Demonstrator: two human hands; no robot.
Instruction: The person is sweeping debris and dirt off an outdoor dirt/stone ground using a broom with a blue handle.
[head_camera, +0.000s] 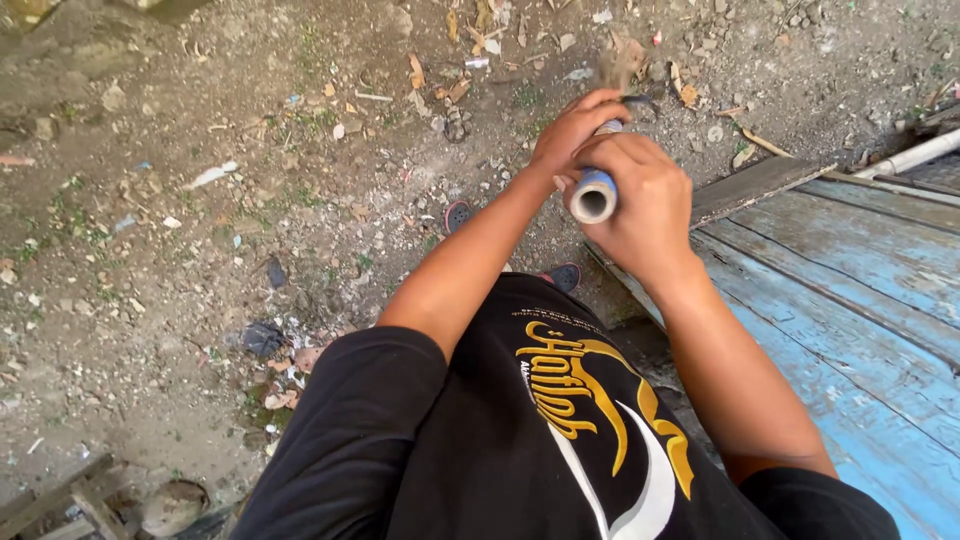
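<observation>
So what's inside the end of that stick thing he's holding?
The pole is a hollow tube with a pale rim and blue wrap. Inside looks dark and empty; deeper in cannot be seen. Both hands, right hand and left hand, cover the rest.

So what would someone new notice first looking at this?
Both hands at centre: the right hand and left hand grip a pale handle with a blue band, its hollow end facing the camera. To the right lies a weathered blue plank surface; everywhere else is littered dirt ground.
</observation>
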